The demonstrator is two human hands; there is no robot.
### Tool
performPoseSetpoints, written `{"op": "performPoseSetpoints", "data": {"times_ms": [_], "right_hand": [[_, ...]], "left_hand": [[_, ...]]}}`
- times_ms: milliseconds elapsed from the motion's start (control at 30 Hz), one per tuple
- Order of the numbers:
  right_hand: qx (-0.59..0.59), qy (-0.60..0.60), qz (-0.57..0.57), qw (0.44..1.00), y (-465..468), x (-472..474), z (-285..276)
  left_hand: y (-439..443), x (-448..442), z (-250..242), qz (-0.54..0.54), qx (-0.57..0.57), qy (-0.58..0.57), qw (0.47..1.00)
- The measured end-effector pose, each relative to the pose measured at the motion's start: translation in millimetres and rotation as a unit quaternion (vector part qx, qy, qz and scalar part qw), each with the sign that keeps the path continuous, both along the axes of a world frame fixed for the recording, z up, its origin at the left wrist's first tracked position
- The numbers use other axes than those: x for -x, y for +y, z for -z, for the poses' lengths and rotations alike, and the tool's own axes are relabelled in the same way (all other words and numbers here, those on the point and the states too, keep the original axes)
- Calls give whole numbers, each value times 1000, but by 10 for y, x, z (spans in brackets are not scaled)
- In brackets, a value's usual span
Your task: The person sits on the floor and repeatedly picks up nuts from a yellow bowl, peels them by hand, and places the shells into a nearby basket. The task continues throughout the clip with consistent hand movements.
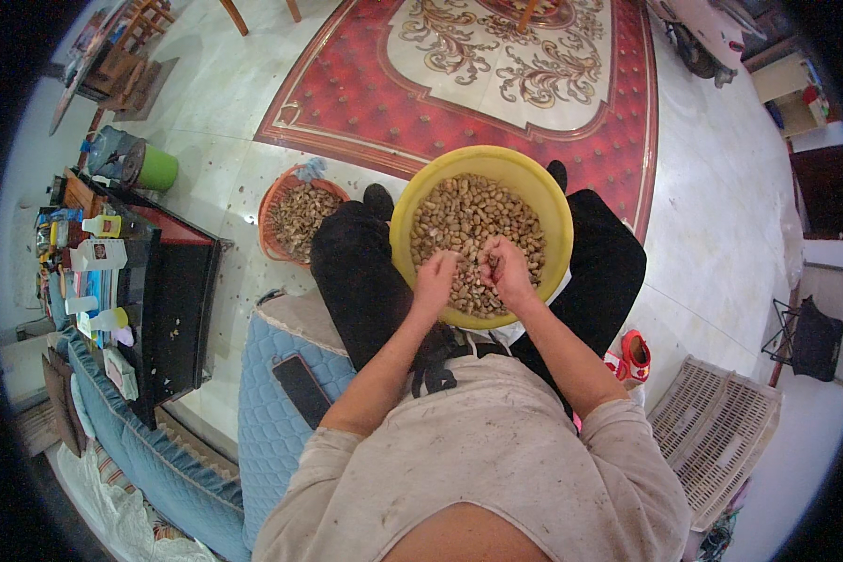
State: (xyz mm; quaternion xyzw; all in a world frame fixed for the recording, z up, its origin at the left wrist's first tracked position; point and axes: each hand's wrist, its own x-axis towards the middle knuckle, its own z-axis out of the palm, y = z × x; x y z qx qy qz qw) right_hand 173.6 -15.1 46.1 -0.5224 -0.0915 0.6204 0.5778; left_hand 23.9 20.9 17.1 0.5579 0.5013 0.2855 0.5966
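A round yellow plastic basin (558, 211) sits between my legs, holding many unshelled peanuts (478, 211) with some pinkish kernels among them. My left hand (437, 277) is over the near left part of the peanuts, thumb and fingertips drawn together. Whether a peanut is pinched there is too small to tell. Close beside it on the right, my right hand (509, 270) curls its fingers inward around what look like peanuts, mostly hidden by the fingers. The fingertips of the two hands face each other, a short gap apart.
An orange plastic basket (267, 235) of empty-looking shells (298, 221) stands left of my leg, a blue cloth (312, 168) on its rim. A phone (302, 390) lies on the blue quilted seat (274, 435). A black cabinet (183, 309) stands left, a plastic crate (716, 435) right.
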Motion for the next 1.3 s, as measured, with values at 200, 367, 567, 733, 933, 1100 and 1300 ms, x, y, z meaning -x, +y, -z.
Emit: {"op": "performPoseSetpoints", "data": {"times_ms": [200,367,567,733,933,1100,1300], "right_hand": [[-114,-338,-185,916,92,393,-218],[-135,-370,-139,909,323,291,-113],[137,-343,-125,921,956,-368,713],[104,-543,-131,823,1341,-318,1170],[125,-545,-199,805,1296,-329,951],[75,-532,-172,826,1189,-413,963],[-21,-627,-145,765,1261,-265,1013]], "left_hand": [[82,21,-102,-91,331,-225,912],[108,2,-87,-127,382,-242,883],[42,-79,99,-6,29,24,999],[-75,-78,10,63,-94,182,977],[25,-77,138,-2,135,-28,991],[89,62,165,-21,329,-192,924],[75,-10,52,-32,295,-166,940]]}}
